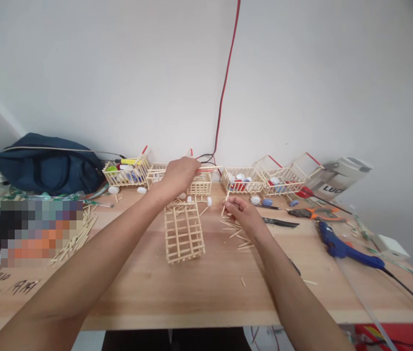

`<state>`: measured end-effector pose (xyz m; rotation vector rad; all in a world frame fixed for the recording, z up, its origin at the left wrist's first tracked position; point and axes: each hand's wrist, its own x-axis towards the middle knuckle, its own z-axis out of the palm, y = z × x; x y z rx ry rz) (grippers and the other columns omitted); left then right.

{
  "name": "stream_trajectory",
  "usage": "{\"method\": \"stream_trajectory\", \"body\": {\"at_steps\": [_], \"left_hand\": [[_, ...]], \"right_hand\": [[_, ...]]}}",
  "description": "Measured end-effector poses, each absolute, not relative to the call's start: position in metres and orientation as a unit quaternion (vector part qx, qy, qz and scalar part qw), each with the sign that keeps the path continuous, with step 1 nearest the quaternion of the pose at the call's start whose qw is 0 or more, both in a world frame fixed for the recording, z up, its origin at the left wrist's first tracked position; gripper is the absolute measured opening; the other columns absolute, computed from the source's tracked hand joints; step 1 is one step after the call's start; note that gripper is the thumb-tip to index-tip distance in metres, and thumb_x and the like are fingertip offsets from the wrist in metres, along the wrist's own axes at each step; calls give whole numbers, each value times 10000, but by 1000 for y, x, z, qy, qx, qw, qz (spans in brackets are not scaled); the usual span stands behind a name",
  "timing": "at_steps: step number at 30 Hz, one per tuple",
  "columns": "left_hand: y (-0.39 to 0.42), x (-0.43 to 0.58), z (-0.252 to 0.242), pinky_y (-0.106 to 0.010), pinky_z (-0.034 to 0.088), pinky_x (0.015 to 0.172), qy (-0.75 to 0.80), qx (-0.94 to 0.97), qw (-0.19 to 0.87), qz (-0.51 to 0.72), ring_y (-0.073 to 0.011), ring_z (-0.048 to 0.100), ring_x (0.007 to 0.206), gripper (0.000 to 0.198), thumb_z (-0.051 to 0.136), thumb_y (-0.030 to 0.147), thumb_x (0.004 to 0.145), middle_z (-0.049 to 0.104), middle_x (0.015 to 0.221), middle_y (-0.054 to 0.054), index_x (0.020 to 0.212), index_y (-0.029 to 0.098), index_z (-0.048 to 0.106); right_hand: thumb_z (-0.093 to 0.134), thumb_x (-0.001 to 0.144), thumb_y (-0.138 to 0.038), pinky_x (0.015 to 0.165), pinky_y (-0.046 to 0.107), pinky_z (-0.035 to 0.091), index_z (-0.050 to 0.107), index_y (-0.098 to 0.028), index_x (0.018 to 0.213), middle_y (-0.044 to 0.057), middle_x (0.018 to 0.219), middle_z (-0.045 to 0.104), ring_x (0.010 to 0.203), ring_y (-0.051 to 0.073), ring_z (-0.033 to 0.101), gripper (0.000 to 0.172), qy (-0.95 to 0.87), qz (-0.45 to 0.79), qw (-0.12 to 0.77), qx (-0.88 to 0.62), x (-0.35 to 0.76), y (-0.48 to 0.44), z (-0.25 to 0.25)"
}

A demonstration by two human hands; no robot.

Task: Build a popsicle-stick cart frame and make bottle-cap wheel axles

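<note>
A short wooden stick [225,204] is pinched upright between the fingertips of my right hand [241,210], low over the table. My left hand [181,175] reaches over a small stick-built cart [199,187] at the back. Its fingers are bent closed, and pale sticks show by the fingertips; whether it grips one is hidden. In front of that hand lies a lattice basket [183,233] glued from wooden sticks, tilted on the table. Loose cut sticks [245,241] are scattered beneath my right hand.
Finished-looking stick carts [242,180] with bottle-cap wheels line the wall. At right lie orange-handled pliers [316,213], black scissors-like blades [281,222] and a blue glue gun [345,248] with a cord. At left are a stick pile [77,239] and a blue bag [51,163].
</note>
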<state>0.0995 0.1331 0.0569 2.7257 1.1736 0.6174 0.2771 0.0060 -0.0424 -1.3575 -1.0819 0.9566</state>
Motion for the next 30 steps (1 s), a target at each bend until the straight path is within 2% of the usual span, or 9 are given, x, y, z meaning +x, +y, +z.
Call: {"method": "stream_trajectory", "body": {"at_steps": [4,8,13,16,19,22,26,30], "left_hand": [[143,97,57,-276,313,640,368,875,157,272,-194,569,733,175,597,179,823,610,677,-52,658,148,644],[149,84,60,-239,302,578,345,826,303,327,-123,476,581,175,621,169,788,551,580,1,615,137,629],[155,62,54,-188,251,452,300,712,516,369,-48,339,460,239,669,302,780,537,632,10,655,120,576],[160,52,50,-156,231,413,263,643,616,371,-15,293,447,310,759,315,719,517,658,9,640,110,541],[165,43,43,-126,247,386,239,584,688,359,-9,309,449,310,808,255,684,495,641,15,640,99,543],[168,36,33,-104,278,365,230,532,735,351,-10,323,440,247,789,147,702,477,608,27,650,97,552],[168,29,25,-94,322,358,224,478,774,349,-15,361,432,183,722,23,730,490,604,26,670,97,566],[168,25,25,-96,336,356,227,442,794,350,-19,401,427,179,685,-45,720,503,611,24,698,93,573]], "right_hand": [[714,698,-559,454,206,330,597,-191,734,-12,629,614,520,96,486,388,-464,380,565,-566,281,4,-41],[667,777,-534,486,215,369,587,-204,782,13,742,670,566,107,523,340,-472,333,603,-550,287,-1,-37],[587,868,-488,520,230,401,563,-229,833,-1,781,663,561,108,518,262,-481,242,652,-535,289,-7,-28],[591,872,-456,578,254,432,601,-234,837,10,840,668,664,139,573,226,-495,171,661,-538,285,-9,-18],[625,860,-382,693,289,453,667,-233,862,26,909,687,814,177,607,155,-515,114,647,-550,279,-13,-2],[639,854,-318,700,303,440,697,-236,910,32,946,703,811,187,604,115,-555,61,601,-572,276,-14,14],[600,889,-261,742,319,437,662,-233,875,32,880,693,812,196,599,69,-632,-35,502,-589,276,-8,28],[611,884,-227,810,338,420,642,-229,850,50,912,661,902,215,585,46,-677,-64,470,-563,270,5,34]]}}
